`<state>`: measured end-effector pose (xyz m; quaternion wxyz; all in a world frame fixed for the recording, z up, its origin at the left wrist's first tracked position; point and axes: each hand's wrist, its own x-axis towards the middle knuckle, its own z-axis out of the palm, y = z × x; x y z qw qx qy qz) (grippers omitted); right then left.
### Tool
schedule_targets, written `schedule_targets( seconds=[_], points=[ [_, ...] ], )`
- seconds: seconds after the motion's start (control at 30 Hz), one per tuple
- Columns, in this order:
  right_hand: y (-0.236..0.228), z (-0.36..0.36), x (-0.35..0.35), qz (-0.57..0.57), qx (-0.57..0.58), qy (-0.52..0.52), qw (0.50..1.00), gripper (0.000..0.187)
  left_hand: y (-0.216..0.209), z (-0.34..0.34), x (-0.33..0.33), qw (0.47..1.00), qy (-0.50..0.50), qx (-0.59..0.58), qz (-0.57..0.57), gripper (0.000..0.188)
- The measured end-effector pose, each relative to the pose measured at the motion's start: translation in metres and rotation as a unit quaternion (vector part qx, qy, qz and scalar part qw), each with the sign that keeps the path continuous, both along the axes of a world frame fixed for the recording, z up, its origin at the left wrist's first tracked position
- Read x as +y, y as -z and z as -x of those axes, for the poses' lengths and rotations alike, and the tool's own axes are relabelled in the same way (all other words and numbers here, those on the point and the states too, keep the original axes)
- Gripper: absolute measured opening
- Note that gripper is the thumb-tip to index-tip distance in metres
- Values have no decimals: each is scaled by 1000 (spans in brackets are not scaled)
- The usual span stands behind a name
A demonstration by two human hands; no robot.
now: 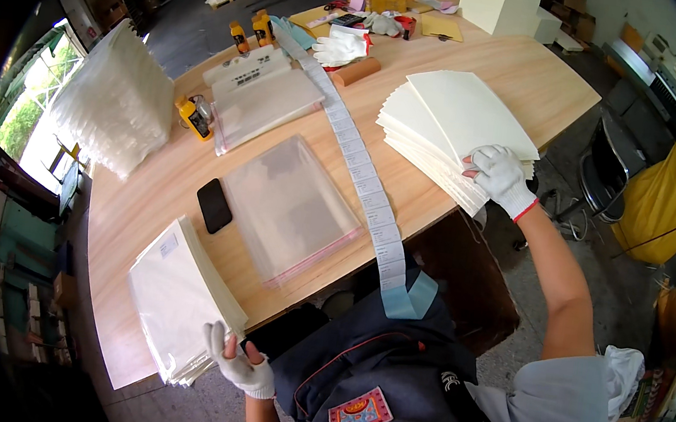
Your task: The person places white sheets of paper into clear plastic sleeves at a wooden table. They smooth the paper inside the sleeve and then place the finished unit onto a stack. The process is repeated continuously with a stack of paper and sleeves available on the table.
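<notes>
My left hand [240,360], in a white glove, rests its fingers on the near corner of a stack of bagged white sheets [178,297] at the table's front left. Its fingertips are worn bare. My right hand [499,176], also gloved, grips the near edge of a fanned stack of cream paper sheets [457,120] at the right side of the table. Between the two stacks lies a pile of clear plastic sleeves [288,205]. A long strip of white labels [363,176] runs down the table and hangs over its front edge.
A black phone [214,205] lies left of the sleeves. Farther back are more bagged stacks [263,98], yellow tape dispensers [194,117], spare white gloves [342,47] and envelopes. A pile of clear bags [117,98] leans at the left. A yellow sack [668,207] hangs at the right.
</notes>
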<state>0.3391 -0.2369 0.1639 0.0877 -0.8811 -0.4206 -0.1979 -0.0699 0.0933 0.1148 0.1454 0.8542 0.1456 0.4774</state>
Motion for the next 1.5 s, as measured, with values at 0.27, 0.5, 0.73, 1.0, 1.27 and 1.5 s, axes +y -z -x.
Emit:
schedule_targets(
  seconds=[0.27, 0.5, 0.73, 1.0, 1.27, 1.5],
  points=[
    [6, -10, -3, 3, -41, -13, 999, 14, -17, -53, -15, 993, 113, 27, -19, 15],
    [-12, 6, -14, -155, -186, 9, 970, 11, 12, -115, 1, 947, 137, 289, 17, 42],
    [52, 61, -68, -423, 180, 196, 866, 34, 49, -132, 17, 906, 98, 409, -43, 46],
    [45, -9, -87, -634, 533, 211, 519, 22, 21, -160, 20, 861, 36, 507, -10, 29],
    [27, 43, -55, -636, 575, 23, 514, 29, 36, -159, 49, 893, 39, 445, 51, 22],
    [33, 142, 3, -414, 791, -26, 450, 44, 37, -165, 62, 871, -3, 485, 73, 27]
  ],
)
